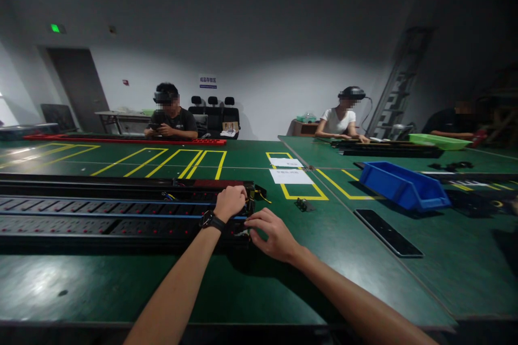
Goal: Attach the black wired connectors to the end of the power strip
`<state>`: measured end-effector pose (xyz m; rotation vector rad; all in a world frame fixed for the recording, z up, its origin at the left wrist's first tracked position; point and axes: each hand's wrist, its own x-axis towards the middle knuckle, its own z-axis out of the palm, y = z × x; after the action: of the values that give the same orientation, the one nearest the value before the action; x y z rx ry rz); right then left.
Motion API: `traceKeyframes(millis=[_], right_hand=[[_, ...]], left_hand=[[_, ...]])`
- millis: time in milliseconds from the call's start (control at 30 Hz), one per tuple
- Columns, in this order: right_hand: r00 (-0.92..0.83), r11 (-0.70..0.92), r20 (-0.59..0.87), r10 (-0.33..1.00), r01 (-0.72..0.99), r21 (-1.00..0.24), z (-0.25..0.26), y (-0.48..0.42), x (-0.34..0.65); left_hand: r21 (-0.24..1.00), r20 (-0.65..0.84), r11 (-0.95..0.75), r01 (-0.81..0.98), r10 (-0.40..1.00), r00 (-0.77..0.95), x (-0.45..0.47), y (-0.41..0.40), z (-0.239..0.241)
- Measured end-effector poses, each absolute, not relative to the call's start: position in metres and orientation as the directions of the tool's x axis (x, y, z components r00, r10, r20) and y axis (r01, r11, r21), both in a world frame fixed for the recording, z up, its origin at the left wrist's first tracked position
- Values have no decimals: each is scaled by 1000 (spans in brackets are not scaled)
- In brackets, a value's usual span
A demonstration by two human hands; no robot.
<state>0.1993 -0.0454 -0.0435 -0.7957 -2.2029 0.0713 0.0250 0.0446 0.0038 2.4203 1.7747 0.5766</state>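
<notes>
A long black strip assembly (81,225) with blue lines and small red dots lies across the left of the table. My left hand (230,202), a black watch (213,220) on its wrist, rests over the strip's right end, fingers curled down; what they grip is hidden. Beside it my right hand (273,233) reaches in from the right. Thumb and index finger come together at the strip's end, near a pale wire or connector (242,233) too small to make out. Black parts with a yellow wire (262,194) stick out just beyond my left hand.
Right of my hands lie a dark phone-like slab (388,233), a blue bin (404,186) and a small black part (303,204). White paper sheets (290,176) lie on the green table (324,259) by yellow tape outlines. Across it, people sit near a red rail (182,142) and a green tray (439,142).
</notes>
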Motion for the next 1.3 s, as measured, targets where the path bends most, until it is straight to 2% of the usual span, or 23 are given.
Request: traceKeyframes(millis=[100, 200, 300, 367, 567, 700, 767, 833, 967, 1033, 1100, 1300], right_hand=[[-438, 740, 669, 600, 622, -256, -35, -37, 212], [-284, 517, 627, 725, 827, -223, -27, -25, 238], [-126, 233, 470, 874, 956, -179, -24, -13, 269], [-67, 123, 379, 923, 985, -124, -24, -9, 288], [21, 14, 210, 978, 986, -164, -30, -3, 309], [74, -50, 200, 977, 991, -122, -34, -3, 302], [69, -39, 256, 964, 992, -122, -36, -2, 297], [10, 53, 336, 942, 982, -180, -38, -3, 290], [-265, 415, 424, 866, 854, -314, -42, -11, 265], [-406, 547, 417, 813, 777, -312, -42, -17, 249], [-483, 613, 411, 773, 735, -289, -40, -23, 234], [-526, 660, 459, 716, 724, -200, -40, -26, 222]], left_hand=[[291, 253, -338, 895, 929, 269, 24, 45, 3], [303, 250, -346, 888, 928, 277, 24, 45, 4], [305, 238, -335, 891, 933, 270, 24, 44, 5], [305, 230, -329, 894, 936, 266, 24, 44, 5], [309, 231, -333, 891, 935, 270, 23, 45, 5], [307, 246, -350, 885, 928, 281, 22, 46, 2], [308, 251, -353, 884, 926, 282, 22, 47, 2], [308, 251, -349, 885, 927, 278, 23, 47, 2], [301, 253, -342, 890, 929, 272, 24, 45, 3], [294, 252, -344, 892, 928, 274, 24, 44, 4], [288, 251, -343, 894, 928, 275, 24, 44, 4], [287, 240, -333, 898, 933, 269, 24, 47, 2]])
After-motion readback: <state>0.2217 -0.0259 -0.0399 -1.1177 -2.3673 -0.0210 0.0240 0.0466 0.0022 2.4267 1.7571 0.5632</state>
